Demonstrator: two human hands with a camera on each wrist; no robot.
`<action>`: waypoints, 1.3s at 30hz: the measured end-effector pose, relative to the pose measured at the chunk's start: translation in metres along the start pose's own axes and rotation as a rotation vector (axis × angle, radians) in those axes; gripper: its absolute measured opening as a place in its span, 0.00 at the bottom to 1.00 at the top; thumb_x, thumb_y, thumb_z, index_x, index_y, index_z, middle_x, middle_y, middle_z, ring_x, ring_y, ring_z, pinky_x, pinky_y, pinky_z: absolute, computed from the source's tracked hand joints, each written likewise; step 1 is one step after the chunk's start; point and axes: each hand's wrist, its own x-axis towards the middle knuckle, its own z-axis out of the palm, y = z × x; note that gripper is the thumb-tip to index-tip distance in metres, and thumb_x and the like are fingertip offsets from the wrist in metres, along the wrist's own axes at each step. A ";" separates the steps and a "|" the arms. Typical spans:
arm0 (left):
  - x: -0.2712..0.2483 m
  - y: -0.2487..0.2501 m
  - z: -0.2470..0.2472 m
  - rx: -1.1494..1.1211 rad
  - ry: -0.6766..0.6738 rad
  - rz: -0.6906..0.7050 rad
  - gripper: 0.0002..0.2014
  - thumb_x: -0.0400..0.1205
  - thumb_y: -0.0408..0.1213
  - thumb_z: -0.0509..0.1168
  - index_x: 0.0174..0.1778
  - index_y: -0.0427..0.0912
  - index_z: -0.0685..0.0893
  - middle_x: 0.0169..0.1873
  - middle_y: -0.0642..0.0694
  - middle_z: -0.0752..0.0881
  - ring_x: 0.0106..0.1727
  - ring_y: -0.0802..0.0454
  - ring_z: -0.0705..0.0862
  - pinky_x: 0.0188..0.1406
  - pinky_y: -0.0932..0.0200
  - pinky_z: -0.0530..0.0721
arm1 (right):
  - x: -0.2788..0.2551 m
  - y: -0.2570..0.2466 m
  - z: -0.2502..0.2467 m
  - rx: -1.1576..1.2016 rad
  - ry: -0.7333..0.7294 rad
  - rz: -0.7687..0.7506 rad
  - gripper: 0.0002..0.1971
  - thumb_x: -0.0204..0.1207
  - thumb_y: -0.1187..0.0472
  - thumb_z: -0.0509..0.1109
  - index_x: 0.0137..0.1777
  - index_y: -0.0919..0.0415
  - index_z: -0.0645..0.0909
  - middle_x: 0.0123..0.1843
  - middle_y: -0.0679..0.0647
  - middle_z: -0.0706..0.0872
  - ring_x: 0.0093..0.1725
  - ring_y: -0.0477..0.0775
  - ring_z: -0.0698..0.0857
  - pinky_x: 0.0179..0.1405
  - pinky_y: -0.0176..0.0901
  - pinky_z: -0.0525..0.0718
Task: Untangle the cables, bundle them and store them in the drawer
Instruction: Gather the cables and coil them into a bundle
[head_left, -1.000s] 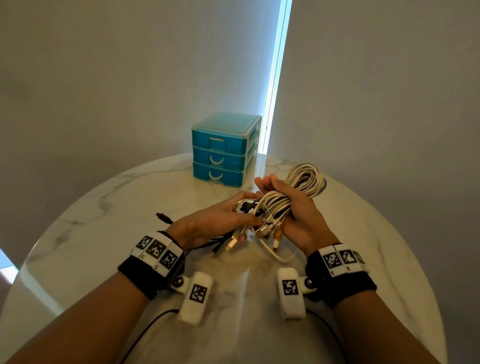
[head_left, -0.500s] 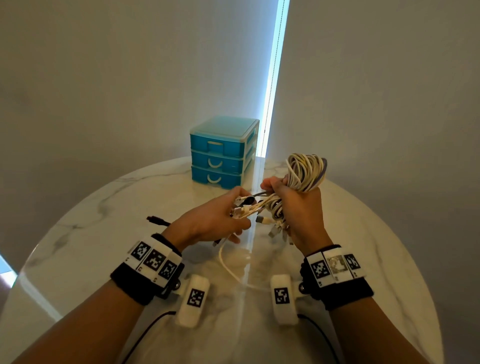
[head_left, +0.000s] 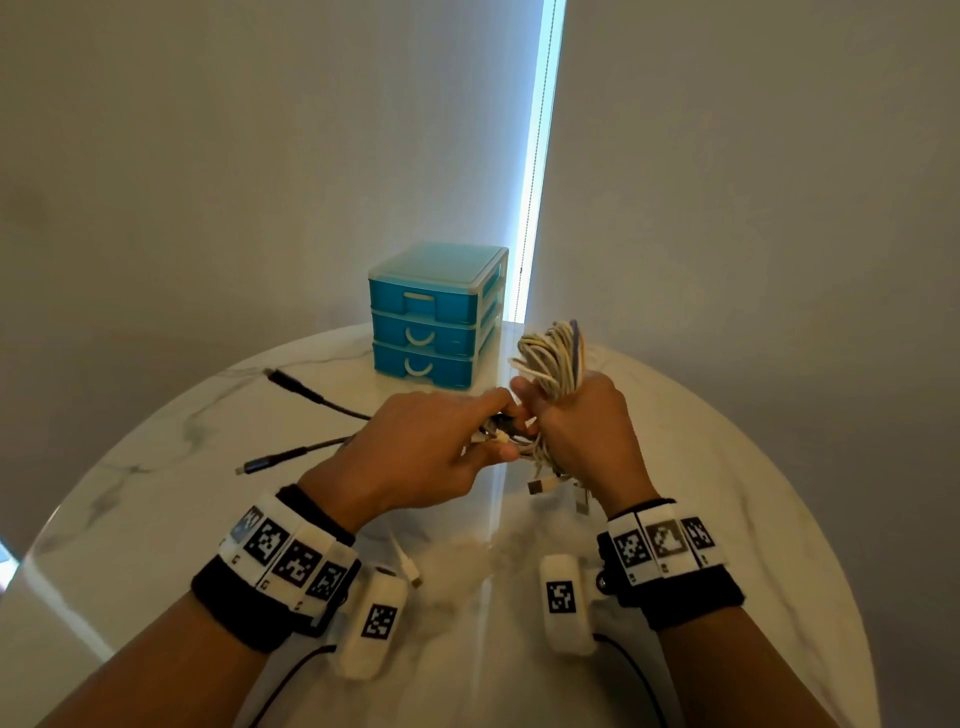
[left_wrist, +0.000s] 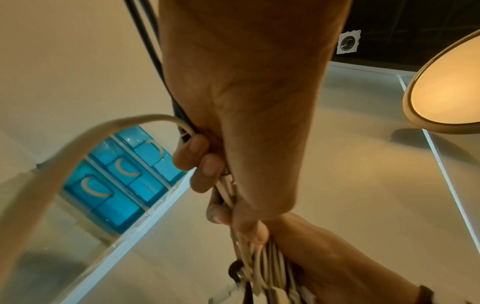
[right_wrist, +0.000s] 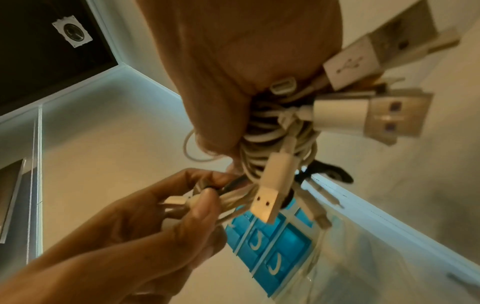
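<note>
My right hand (head_left: 582, 436) grips a thick coil of white cables (head_left: 553, 358) upright above the table; the loops stick out above the fist and USB plugs (right_wrist: 342, 67) hang below it. My left hand (head_left: 415, 452) is right beside it and pinches loose cable ends (head_left: 498, 434) that come out of the bundle. In the left wrist view its fingers (left_wrist: 202, 164) curl round white and dark strands. Two black cable ends (head_left: 291, 384) trail left over the table. The blue three-drawer box (head_left: 436, 317) stands behind the hands, all drawers closed.
The round white marble table (head_left: 156, 519) has bare surface left and front of the hands. A white plug (head_left: 408, 564) dangles below my left wrist. Grey walls and a bright window strip (head_left: 535, 156) stand behind the table's far edge.
My right hand has turned the white coil upright and lifted it. My left hand has moved in close to it, and the black cable ends now stretch out to the left.
</note>
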 end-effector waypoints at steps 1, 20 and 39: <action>0.000 -0.002 -0.002 -0.001 0.007 0.023 0.21 0.89 0.64 0.60 0.77 0.64 0.75 0.65 0.56 0.90 0.54 0.57 0.88 0.50 0.61 0.83 | -0.001 -0.002 0.000 -0.003 -0.070 0.013 0.26 0.80 0.32 0.74 0.44 0.58 0.90 0.30 0.51 0.91 0.29 0.45 0.91 0.34 0.46 0.89; -0.001 -0.024 -0.020 -0.654 0.035 -0.022 0.08 0.81 0.60 0.73 0.48 0.64 0.85 0.39 0.67 0.89 0.43 0.63 0.88 0.43 0.72 0.80 | -0.022 -0.019 0.013 0.556 -0.789 0.188 0.11 0.78 0.72 0.81 0.58 0.64 0.89 0.46 0.65 0.91 0.44 0.56 0.93 0.45 0.47 0.92; 0.004 -0.046 -0.011 -0.550 0.107 -0.122 0.10 0.89 0.49 0.69 0.62 0.54 0.91 0.53 0.60 0.93 0.56 0.62 0.89 0.60 0.61 0.89 | -0.011 -0.013 0.026 0.103 -0.379 0.411 0.23 0.73 0.44 0.85 0.54 0.64 0.90 0.33 0.54 0.93 0.28 0.47 0.90 0.34 0.43 0.88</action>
